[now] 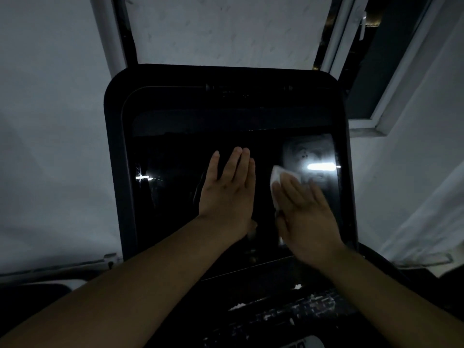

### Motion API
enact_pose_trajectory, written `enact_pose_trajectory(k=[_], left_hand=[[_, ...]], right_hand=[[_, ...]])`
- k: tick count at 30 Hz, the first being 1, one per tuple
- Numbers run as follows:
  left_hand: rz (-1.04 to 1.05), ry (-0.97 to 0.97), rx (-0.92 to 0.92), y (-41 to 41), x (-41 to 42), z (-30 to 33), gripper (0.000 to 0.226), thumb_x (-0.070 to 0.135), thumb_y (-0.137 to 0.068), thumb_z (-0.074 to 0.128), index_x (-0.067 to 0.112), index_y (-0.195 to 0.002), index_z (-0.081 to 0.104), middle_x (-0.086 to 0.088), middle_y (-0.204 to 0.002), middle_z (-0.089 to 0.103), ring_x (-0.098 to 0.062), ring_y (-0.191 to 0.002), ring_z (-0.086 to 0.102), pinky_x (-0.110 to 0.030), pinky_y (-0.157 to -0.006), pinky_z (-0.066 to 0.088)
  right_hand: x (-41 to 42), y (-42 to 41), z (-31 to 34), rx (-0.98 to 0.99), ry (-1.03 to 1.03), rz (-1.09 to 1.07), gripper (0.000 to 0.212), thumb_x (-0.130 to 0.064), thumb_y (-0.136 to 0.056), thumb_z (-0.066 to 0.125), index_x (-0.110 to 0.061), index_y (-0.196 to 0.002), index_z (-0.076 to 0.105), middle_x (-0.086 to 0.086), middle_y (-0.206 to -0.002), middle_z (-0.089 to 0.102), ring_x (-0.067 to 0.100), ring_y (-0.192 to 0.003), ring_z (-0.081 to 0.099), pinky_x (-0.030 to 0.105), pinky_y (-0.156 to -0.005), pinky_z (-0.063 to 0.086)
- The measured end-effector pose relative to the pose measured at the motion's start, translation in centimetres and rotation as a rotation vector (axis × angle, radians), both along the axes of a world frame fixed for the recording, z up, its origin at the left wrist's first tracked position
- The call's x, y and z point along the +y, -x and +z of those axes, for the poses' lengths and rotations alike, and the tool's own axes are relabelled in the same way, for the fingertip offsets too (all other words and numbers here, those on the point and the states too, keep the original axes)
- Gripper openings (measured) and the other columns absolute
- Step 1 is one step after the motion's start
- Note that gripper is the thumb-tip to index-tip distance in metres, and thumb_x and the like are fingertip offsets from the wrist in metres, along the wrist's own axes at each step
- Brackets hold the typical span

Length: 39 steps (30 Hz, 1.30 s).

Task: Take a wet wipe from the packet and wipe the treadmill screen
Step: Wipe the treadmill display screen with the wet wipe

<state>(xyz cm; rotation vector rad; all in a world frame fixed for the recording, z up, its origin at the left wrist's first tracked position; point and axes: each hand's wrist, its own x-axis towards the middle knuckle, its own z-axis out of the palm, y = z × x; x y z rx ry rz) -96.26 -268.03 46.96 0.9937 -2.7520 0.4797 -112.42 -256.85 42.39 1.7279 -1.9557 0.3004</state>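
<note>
The treadmill screen [175,192] is a large dark glass panel in a black frame, filling the middle of the view. My left hand [227,194] lies flat on the glass near its centre, fingers straight. My right hand [305,217] presses a white wet wipe [278,175] flat against the right half of the screen, fingers straight and slightly blurred. The wipe shows above and left of my fingertips. A smeared, lighter patch [308,149] with a bright reflection sits on the glass just beyond the wipe. No packet is visible.
The black console [288,312] with worn white markings lies below the screen. A window frame [391,79] stands open at the upper right. White walls surround the screen on the left and right. The room is dim.
</note>
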Motion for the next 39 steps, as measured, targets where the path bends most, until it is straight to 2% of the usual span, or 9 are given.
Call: enact_pose_trajectory(k=[4, 8, 13, 18, 23, 29, 34, 39], left_hand=[[0.007, -0.002, -0.022, -0.1, 0.1, 0.3, 0.127, 0.074, -0.082, 0.057, 0.003, -0.156, -0.017, -0.018, -0.166, -0.025, -0.03, -0.152, -0.028, -0.06, -0.12, -0.012], [0.004, -0.004, -0.021, -0.1, 0.0, 0.2, 0.128, 0.074, -0.081, 0.058, 0.003, -0.156, -0.017, -0.019, -0.166, -0.025, -0.031, -0.152, -0.028, -0.061, -0.12, -0.011], [-0.004, -0.019, -0.009, -0.1, 0.2, 0.3, 0.124, 0.073, -0.083, 0.053, 0.003, -0.156, -0.018, -0.018, -0.166, -0.026, -0.03, -0.152, -0.028, -0.06, -0.121, -0.011], [0.002, 0.003, -0.006, 0.2, -0.2, -0.2, 0.132, 0.076, -0.078, 0.06, 0.004, -0.156, -0.019, -0.018, -0.165, -0.027, -0.03, -0.152, -0.029, -0.06, -0.12, -0.013], [-0.003, 0.013, -0.002, 0.0, -0.2, -0.3, 0.133, 0.078, -0.078, 0.059, 0.003, -0.155, -0.02, -0.018, -0.165, -0.028, -0.031, -0.151, -0.03, -0.06, -0.12, -0.012], [0.004, 0.009, -0.016, 0.1, -0.1, -0.1, 0.133, 0.077, -0.078, 0.059, 0.004, -0.155, -0.021, -0.018, -0.165, -0.027, -0.03, -0.152, -0.029, -0.059, -0.121, -0.012], [-0.003, -0.018, -0.02, -0.1, 0.1, 0.3, 0.124, 0.077, -0.083, 0.048, 0.003, -0.156, -0.02, -0.017, -0.165, -0.028, -0.029, -0.151, -0.03, -0.059, -0.121, -0.011], [0.003, -0.007, -0.014, -0.2, 0.0, 0.2, 0.129, 0.077, -0.081, 0.054, 0.004, -0.155, -0.021, -0.017, -0.165, -0.029, -0.029, -0.151, -0.03, -0.059, -0.121, -0.012]], right_hand=[[-4.1, 2.4, 4.4, -0.024, 0.032, -0.058, 0.068, -0.037, -0.089, 0.034, -0.001, -0.145, 0.05, 0.022, -0.149, 0.052, 0.033, -0.144, 0.044, 0.059, -0.121, 0.023], [-4.7, 2.9, 5.4, -0.029, 0.031, -0.06, 0.069, -0.037, -0.088, 0.033, 0.0, -0.144, 0.05, 0.023, -0.149, 0.052, 0.034, -0.144, 0.044, 0.06, -0.121, 0.024], [-0.7, 1.7, 1.5, -0.027, -0.019, -0.035, 0.067, -0.033, -0.089, 0.038, -0.001, -0.147, 0.047, 0.021, -0.153, 0.047, 0.032, -0.148, 0.038, 0.059, -0.12, 0.027], [5.0, 0.1, -4.3, -0.025, -0.083, -0.021, 0.066, -0.03, -0.087, 0.045, -0.001, -0.146, 0.05, 0.018, -0.154, 0.049, 0.03, -0.147, 0.041, 0.058, -0.12, 0.028], [6.7, -0.4, -6.1, -0.033, -0.127, -0.025, 0.068, -0.032, -0.085, 0.047, -0.003, -0.145, 0.052, 0.017, -0.153, 0.05, 0.03, -0.145, 0.044, 0.055, -0.12, 0.025], [3.3, 1.4, -2.5, -0.026, -0.066, -0.023, 0.064, -0.031, -0.09, 0.042, -0.003, -0.148, 0.048, 0.018, -0.154, 0.048, 0.03, -0.147, 0.04, 0.059, -0.121, 0.025], [-1.3, 3.3, 2.5, -0.013, -0.059, -0.062, 0.068, -0.036, -0.091, 0.031, -0.003, -0.15, 0.043, 0.018, -0.157, 0.043, 0.031, -0.15, 0.034, 0.058, -0.122, 0.022], [0.3, 2.1, 0.2, -0.064, -0.047, -0.069, 0.067, -0.032, -0.09, 0.038, -0.003, -0.151, 0.041, 0.019, -0.159, 0.04, 0.03, -0.153, 0.028, 0.059, -0.122, 0.024]])
